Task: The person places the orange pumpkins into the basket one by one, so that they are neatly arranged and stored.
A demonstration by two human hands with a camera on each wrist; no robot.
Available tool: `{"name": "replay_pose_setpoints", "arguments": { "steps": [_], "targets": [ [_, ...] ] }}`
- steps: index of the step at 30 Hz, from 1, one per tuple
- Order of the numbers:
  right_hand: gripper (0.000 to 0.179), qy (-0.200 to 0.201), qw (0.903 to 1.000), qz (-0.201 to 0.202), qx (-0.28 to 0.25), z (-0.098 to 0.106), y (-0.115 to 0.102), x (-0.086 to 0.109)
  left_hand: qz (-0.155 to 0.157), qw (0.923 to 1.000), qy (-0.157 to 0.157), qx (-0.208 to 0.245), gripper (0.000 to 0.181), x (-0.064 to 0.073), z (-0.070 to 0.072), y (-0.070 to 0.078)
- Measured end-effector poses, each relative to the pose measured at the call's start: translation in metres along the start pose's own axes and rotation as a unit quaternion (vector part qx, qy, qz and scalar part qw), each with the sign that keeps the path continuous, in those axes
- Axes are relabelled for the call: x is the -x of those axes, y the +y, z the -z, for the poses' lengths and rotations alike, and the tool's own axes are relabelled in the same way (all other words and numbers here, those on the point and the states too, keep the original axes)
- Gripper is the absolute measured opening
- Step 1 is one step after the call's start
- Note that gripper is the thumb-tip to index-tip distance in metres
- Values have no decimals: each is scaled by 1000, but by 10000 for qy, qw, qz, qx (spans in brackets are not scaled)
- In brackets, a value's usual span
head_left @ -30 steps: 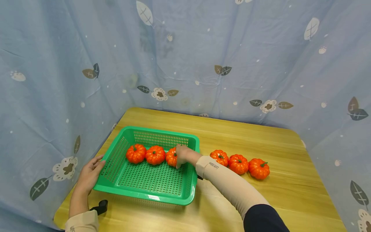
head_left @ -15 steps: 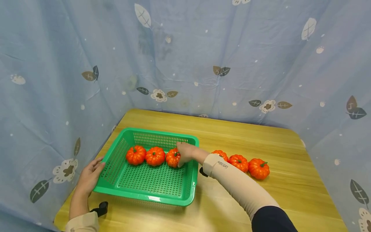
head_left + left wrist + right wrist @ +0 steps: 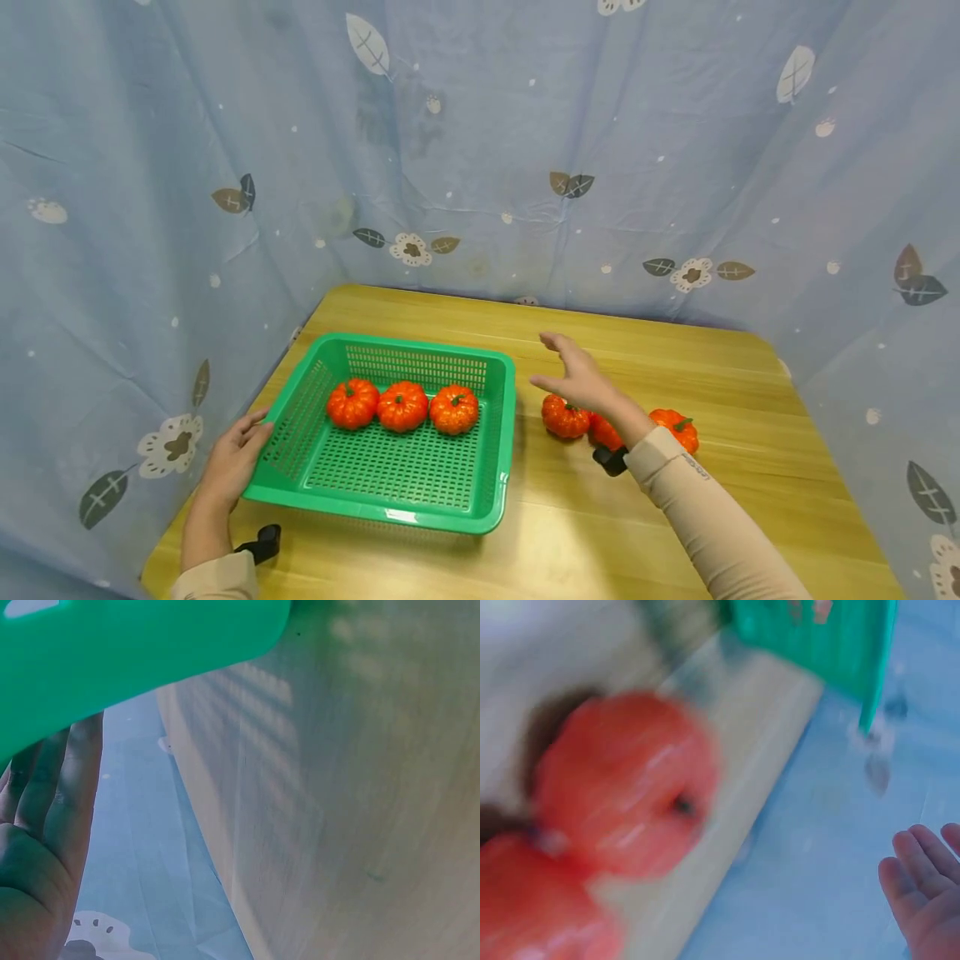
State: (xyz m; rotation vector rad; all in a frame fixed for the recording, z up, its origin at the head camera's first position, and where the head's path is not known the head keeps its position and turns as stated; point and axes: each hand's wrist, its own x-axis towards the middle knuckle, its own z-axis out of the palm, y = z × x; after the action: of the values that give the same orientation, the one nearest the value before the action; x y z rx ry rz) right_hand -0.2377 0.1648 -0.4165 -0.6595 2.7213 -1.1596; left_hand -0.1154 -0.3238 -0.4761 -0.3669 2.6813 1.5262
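Note:
Three orange toy pumpkins, among them the right-hand pumpkin (image 3: 453, 409), sit in a row inside a green plastic basket (image 3: 491, 467). My left hand (image 3: 228, 462) holds the basket's left rim; in the left wrist view its fingers (image 3: 71, 787) reach up behind the green rim, tips hidden. Right of the basket, my right hand (image 3: 585, 387) is in the air with thumb and fingers spread, holding nothing. Below it, a row of pumpkins lies on the table: a near-left pumpkin (image 3: 565, 417), one partly behind the wrist, and a far-right pumpkin (image 3: 678, 429) partly behind the sleeve.
The wooden table (image 3: 570, 533) meets a blue patterned curtain (image 3: 480, 167) at the back and sides. Black wrist mounts show at both wrists, such as the left mount (image 3: 262, 543). The basket stands toward the table's left side.
My right hand has let go of the right-hand pumpkin in the basket and moved out to the right, over the pumpkins on the table. My left hand stays at the basket's rim.

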Motion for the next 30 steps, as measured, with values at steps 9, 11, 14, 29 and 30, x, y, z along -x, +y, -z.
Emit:
{"name": "replay_pose_setpoints", "arguments": {
  "steps": [9,11,14,29,30],
  "targets": [
    [92,939,9865,-1305,-300,42,72,68,-30,10000,-20,65,69,0,3,0],
    [95,991,9819,-1578,-341,47,84,86,-40,9999,-27,101,69,0,2,1],
    [99,941,9752,-1967,-384,51,96,112,-62,9999,-34,94,69,-1,1,1],
    [98,1313,9646,-2080,-954,53,120,143,-22,9999,-102,109,69,0,1,5],
    [99,1321,9635,-2118,-969,52,122,143,-39,9999,-77,121,69,1,1,6]
  ]
}}
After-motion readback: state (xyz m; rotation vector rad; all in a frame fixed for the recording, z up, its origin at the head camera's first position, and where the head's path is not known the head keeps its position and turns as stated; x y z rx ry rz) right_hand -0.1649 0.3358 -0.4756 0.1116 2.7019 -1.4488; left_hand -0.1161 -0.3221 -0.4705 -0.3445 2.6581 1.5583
